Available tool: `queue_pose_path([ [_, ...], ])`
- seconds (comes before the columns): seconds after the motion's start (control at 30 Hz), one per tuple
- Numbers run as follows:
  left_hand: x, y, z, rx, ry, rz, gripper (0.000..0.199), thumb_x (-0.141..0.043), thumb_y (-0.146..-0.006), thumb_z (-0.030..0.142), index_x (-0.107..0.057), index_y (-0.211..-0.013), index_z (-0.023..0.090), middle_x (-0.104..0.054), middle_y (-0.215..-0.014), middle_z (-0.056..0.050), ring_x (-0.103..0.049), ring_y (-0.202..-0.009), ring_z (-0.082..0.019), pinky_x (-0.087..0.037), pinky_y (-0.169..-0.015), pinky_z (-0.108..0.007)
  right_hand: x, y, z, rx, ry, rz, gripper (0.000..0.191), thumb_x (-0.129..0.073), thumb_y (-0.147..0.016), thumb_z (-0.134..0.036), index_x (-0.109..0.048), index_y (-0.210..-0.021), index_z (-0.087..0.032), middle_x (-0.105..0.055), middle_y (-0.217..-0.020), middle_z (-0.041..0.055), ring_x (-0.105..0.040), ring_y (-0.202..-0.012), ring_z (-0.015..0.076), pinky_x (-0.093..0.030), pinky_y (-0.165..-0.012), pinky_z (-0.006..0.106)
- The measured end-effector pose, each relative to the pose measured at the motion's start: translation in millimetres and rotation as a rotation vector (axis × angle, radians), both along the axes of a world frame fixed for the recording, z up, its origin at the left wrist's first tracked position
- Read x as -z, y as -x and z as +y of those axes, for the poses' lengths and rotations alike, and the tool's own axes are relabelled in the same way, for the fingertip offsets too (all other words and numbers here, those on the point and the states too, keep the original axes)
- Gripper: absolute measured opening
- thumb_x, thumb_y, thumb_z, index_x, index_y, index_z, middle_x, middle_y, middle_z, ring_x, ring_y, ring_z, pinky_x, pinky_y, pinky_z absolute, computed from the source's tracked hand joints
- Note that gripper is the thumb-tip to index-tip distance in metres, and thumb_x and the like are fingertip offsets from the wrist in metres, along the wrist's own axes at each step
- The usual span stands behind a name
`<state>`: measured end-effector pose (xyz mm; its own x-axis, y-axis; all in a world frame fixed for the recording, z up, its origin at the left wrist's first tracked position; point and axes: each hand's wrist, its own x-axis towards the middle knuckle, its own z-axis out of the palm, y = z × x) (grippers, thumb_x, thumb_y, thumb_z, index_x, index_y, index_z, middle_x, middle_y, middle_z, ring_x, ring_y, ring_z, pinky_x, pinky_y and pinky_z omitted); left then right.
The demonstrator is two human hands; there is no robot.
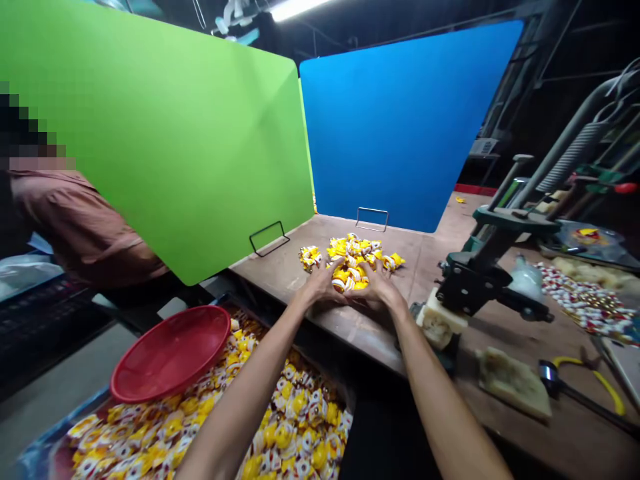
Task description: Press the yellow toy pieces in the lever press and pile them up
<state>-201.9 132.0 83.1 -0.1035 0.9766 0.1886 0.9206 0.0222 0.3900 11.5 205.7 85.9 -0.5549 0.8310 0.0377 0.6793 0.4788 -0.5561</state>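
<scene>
Heads up, left hand [320,283] and right hand [383,283] are cupped wide around a heap of yellow wrapped packets [350,257] mid-bench [280,267], so one rushed scoop could spill some off the front edge.

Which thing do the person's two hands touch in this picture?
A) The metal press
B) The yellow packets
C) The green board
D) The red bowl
B: the left hand and the right hand are cupped together around the yellow packets on the table.
</scene>
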Motion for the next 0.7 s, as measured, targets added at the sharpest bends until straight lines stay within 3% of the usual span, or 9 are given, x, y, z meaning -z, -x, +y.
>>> queue_pose_path([
  [0.13,3.5,16,3,0.184,-0.006,-0.076,0.132,-0.106,-0.051,0.046,-0.047,-0.169,0.030,-0.055,-0.148,-0.016,-0.064,-0.137,-0.043,-0.052,-0.121,-0.057,10.4,-2,1,-0.090,0.034,-0.012,0.130,-0.102,-0.070,-0.062,-0.035,-0.176,-0.026,-0.028,-0.175,0.0293,-0.042,-0.161,0.0500,-0.043,-0.125,0.057],
  [0.27,0.1,15,5,0.208,0.030,-0.111,0.134,-0.105,-0.044,0.038,-0.048,-0.165,0.024,-0.059,-0.148,-0.017,-0.062,-0.140,-0.044,-0.051,-0.123,-0.056,7.6,4,1,-0.158,0.065,-0.047,0.129,-0.105,-0.066,-0.056,-0.040,-0.174,-0.026,-0.027,-0.176,0.0284,-0.045,-0.159,0.0500,-0.041,-0.127,0.055],
  [0.43,-11.3,10,5,0.291,0.091,-0.103,0.118,-0.105,-0.040,0.035,-0.063,-0.151,0.028,-0.066,-0.141,-0.012,-0.066,-0.133,-0.042,-0.053,-0.119,-0.054,-1.3,8,-2,-0.223,0.055,-0.068,0.138,-0.108,-0.057,-0.052,-0.040,-0.174,-0.023,-0.037,-0.170,0.0295,-0.042,-0.158,0.0541,-0.042,-0.124,0.056],
  [0.57,-13.3,7,-2,0.234,0.139,-0.058,0.108,-0.104,-0.044,0.038,-0.069,-0.145,0.028,-0.065,-0.136,-0.012,-0.070,-0.121,-0.041,-0.058,-0.109,-0.052,-1.1,2,-10,-0.239,0.034,-0.036,0.132,-0.106,-0.060,-0.047,-0.043,-0.173,-0.022,-0.045,-0.165,0.0262,-0.043,-0.156,0.0516,-0.042,-0.125,0.056],
  [0.7,-11.9,1,-5,0.300,0.119,-0.072,0.098,-0.101,-0.051,0.037,-0.068,-0.143,0.026,-0.067,-0.132,-0.011,-0.071,-0.116,-0.037,-0.059,-0.106,-0.048,0.4,-11,-18,-0.237,0.024,0.038,0.109,-0.100,-0.069,-0.046,-0.054,-0.166,-0.026,-0.057,-0.152,0.0166,-0.056,-0.144,0.0408,-0.050,-0.119,0.048],
])
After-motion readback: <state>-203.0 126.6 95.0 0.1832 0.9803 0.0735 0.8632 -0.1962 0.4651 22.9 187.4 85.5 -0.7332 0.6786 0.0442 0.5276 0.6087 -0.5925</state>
